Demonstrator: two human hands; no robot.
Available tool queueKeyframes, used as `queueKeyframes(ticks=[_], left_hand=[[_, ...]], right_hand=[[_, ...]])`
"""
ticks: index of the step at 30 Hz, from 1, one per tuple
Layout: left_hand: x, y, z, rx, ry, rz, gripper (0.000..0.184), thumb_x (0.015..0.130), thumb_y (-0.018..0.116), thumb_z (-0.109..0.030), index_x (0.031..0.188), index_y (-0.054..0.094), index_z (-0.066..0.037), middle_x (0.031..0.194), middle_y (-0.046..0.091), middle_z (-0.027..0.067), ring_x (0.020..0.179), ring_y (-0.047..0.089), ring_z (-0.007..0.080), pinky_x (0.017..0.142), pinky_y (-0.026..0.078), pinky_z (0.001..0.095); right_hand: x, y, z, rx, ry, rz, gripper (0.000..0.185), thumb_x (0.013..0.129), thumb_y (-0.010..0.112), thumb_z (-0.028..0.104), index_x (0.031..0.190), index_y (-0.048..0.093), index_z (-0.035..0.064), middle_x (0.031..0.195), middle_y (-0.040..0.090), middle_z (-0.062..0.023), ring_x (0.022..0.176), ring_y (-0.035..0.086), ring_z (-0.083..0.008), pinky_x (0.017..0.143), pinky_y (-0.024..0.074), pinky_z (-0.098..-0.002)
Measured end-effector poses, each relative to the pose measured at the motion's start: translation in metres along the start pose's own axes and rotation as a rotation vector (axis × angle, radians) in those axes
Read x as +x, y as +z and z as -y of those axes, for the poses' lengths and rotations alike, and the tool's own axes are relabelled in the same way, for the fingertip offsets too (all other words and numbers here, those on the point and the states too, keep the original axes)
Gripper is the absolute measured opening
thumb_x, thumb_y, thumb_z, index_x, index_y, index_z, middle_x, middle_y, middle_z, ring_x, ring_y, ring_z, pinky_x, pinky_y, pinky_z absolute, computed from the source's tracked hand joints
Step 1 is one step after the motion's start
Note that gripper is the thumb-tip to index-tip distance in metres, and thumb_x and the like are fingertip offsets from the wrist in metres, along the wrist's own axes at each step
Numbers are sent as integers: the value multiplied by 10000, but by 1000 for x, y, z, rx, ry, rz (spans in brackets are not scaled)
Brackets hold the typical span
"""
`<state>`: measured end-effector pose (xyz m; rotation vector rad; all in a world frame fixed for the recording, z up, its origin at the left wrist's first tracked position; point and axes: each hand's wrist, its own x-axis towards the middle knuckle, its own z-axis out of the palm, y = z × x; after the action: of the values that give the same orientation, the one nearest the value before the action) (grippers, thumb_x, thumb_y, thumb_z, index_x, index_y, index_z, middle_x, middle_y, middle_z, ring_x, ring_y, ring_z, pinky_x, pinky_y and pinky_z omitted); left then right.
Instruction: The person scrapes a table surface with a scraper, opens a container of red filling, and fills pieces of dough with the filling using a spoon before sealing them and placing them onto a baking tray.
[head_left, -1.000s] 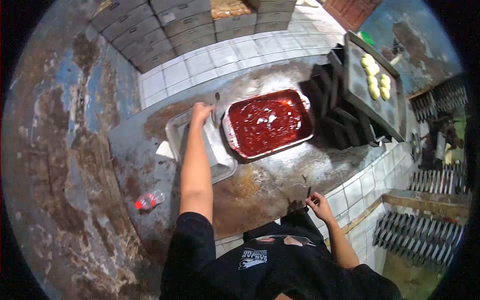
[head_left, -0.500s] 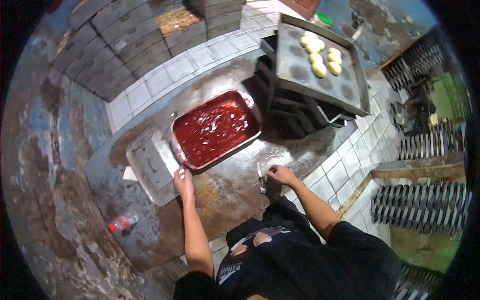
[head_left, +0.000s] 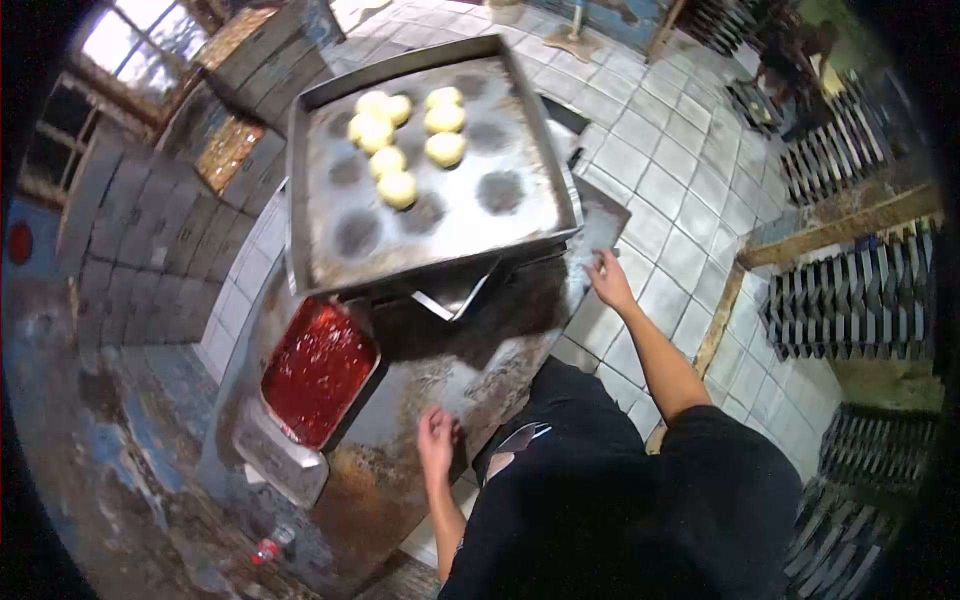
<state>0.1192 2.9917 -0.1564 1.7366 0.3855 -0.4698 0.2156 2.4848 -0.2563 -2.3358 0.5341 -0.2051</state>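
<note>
Dough tray (head_left: 462, 226) ahead of both hands; right hand (head_left: 603, 275) near its closest right corner, fingers parted, empty. Left hand (head_left: 438, 438) loosely curled, seemingly empty, near tabletop (head_left: 400, 392) edge.

No words or numbers could be read. The small bottle (head_left: 272, 547) at the lower left had red on it, but no letters showed clearly. On the black shirt (head_left: 620, 500) at the bottom, no letters could be made out.

There are nine dough balls (head_left: 397, 189), one red-filled pan (head_left: 351, 402) and one bottle (head_left: 273, 545).
</note>
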Motion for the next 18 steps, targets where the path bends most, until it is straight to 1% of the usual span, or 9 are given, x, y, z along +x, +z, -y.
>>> queueKeyframes(ticks=[3, 6, 7, 9, 10, 12, 13, 15, 18], left_hand=[[58, 103, -27, 582, 559, -20, 590, 974, 623, -179, 1505, 414, -34, 1391, 554, 232, 1128, 629, 339, 964, 524, 403], [97, 153, -36, 763, 495, 47, 621, 927, 663, -240, 1430, 464, 64, 1261, 589, 336, 1148, 553, 520, 1000, 455, 513], [99, 166, -48, 809, 306, 65, 591, 933, 659, -285, 1390, 510, 59, 1203, 613, 342, 1108, 580, 510, 965, 469, 523], [121, 177, -30, 811, 388, 6, 520, 943, 644, -356, 1219, 617, 83, 1078, 653, 354, 1025, 617, 516, 912, 491, 537], [126, 181, -21, 816, 376, 19, 520, 943, 644, -356, 1219, 617, 83, 1078, 653, 354, 1025, 617, 516, 912, 491, 537], [130, 187, -30, 945, 39, 64, 513, 953, 619, -413, 1025, 673, 92, 980, 673, 353, 969, 641, 520, 880, 503, 549], [137, 189, -22, 980, 49, 50, 570, 962, 578, -471, 943, 681, 89, 950, 680, 345, 945, 650, 524, 868, 502, 563], [145, 194, -18, 990, -86, 27, 576, 964, 562, -474, 947, 682, 90, 976, 684, 335, 956, 659, 506, 861, 504, 557], [165, 186, 32, 956, -53, -12, 505, 946, 614, -449, 931, 713, 46, 953, 718, 274, 936, 668, 498, 844, 531, 514]], right_hand=[[98, -33, 30, -83, -273, -156, 506, 876, 666, 155, 1335, 527, -7, 1276, 558, -242, 1172, 583, -418, 998, 496, -453], [187, -19, 10, -312, -284, 49, 515, 833, 633, 144, 1342, 584, 83, 1323, 550, -215, 1226, 564, -406, 1012, 508, -468], [204, -11, 3, -298, -271, 35, 515, 833, 633, 144, 1342, 584, 83, 1323, 550, -215, 1226, 564, -406, 1012, 508, -468], [233, 5, -3, -353, -48, 373, 595, 799, 695, 131, 1368, 552, 30, 1342, 540, -250, 1194, 596, -403, 1037, 508, -437], [238, 8, -11, -547, -199, 402, 622, 754, 741, 157, 1343, 582, 37, 1292, 586, -237, 1106, 658, -392, 991, 543, -421], [243, -9, 5, -542, -124, 492, 645, 741, 749, 158, 1353, 580, 41, 1275, 603, -213, 1111, 658, -374, 979, 548, -416], [250, -21, 11, -536, -65, 558, 669, 729, 757, 159, 1364, 577, 46, 1259, 620, -189, 1117, 658, -356, 967, 554, -410], [267, -5, -14, -485, -174, 416, 630, 709, 776, 154, 1307, 611, 44, 1282, 617, -163, 1110, 656, -341, 922, 559, -424], [276, -16, -21, -580, -598, 401, 270, 731, 737, 122, 994, 723, 62, 1224, 625, -140, 944, 679, -342, 797, 571, -443]])
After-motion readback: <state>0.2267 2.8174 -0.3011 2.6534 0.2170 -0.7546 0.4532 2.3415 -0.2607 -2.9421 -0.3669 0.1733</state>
